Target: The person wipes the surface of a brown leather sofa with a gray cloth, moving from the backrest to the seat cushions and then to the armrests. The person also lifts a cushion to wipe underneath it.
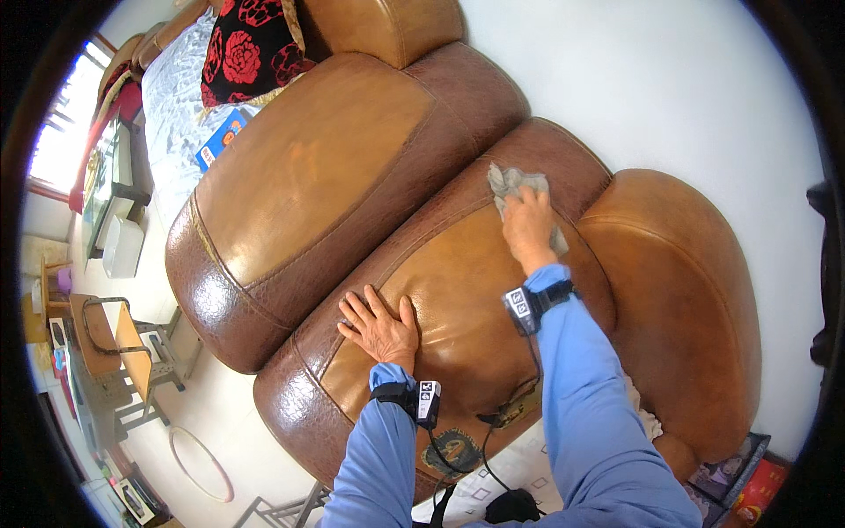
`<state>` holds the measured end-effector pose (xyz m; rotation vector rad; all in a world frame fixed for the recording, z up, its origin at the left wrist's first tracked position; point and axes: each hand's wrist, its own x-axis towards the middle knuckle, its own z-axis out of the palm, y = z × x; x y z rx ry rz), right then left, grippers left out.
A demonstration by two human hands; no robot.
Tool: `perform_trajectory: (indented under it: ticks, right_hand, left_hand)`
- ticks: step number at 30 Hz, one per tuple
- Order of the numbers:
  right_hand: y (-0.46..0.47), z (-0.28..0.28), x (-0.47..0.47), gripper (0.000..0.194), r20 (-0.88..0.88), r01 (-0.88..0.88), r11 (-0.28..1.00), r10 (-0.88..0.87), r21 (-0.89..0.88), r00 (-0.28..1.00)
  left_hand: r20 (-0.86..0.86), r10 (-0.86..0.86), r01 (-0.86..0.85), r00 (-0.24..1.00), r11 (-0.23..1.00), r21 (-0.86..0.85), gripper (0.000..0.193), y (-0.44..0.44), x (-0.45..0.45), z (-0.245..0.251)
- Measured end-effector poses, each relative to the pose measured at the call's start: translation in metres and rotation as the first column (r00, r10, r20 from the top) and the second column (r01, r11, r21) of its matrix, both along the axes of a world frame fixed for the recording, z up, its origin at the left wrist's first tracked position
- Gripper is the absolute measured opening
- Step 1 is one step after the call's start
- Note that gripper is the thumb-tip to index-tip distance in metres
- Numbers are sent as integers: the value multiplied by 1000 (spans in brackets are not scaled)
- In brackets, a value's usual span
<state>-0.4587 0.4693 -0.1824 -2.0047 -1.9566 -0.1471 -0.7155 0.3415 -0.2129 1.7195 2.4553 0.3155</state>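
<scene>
A grey cloth (521, 185) lies bunched under my right hand (529, 228), whose fingers press it onto the dark brown border of a leather sofa's seat (462, 284), near the backrest side. My left hand (385, 332) rests flat with spread fingers on the tan and brown leather of the same seat, closer to its front edge, and holds nothing. Both wrists carry strapped devices with black cables. Near my forearms the leather has a torn spot (518, 406) and a round dark worn patch (453, 451).
Beyond lies another sofa section (317, 165) with a blue box (221, 140) and a black-and-red floral cushion (247, 53) past it. The sofa's armrest (673, 297) is at right, by a white wall. A wooden chair (132, 350) and a hoop (201, 464) stand or lie at left.
</scene>
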Motion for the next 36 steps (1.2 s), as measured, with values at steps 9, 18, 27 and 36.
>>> perform_trajectory:
  ticks: [9, 18, 27, 36]
  right_hand:
    - [-32, -8, -96, 19, -126, -404, 914, 406, 39, 905]
    - [79, 2, -66, 26, 202, -78, 952, 142, -295, 969]
    - [56, -9, -131, 25, 117, -282, 848, 369, -449, 922]
    - [-11, -9, -68, 17, -18, -284, 957, 284, -56, 959]
  left_hand:
    - [5, -12, 11, 1000, 998, 57, 71, 1, 0, 0]
    - [6, -6, 6, 1000, 999, 32, 71, 0, 0, -2]
    - [-21, 0, 1, 1000, 999, 39, 70, 2, 1, -2]
    - [-69, -19, 22, 997, 999, 38, 70, 0, 1, -3]
